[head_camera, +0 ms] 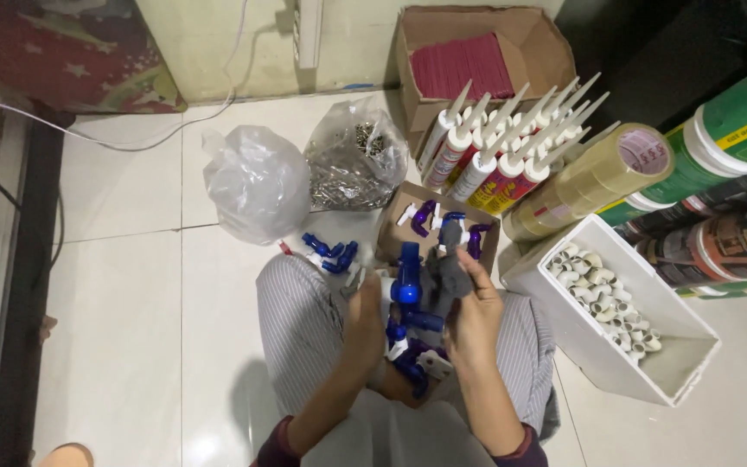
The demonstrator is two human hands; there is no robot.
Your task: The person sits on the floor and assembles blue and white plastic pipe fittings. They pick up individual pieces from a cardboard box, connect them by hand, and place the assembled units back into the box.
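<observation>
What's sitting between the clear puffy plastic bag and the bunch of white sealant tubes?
In the head view, a clear bag of small silvery metal pieces lies between the puffy plastic bag and the sealant tubes.

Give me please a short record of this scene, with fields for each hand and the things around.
left hand: grips a blue plastic fitting
right hand: holds a grey piece
lap: more blue fittings
small carton: holds purple fittings
white bin: white elbow fittings
floor: sealant tubes, tape rolls, two plastic bags
</observation>
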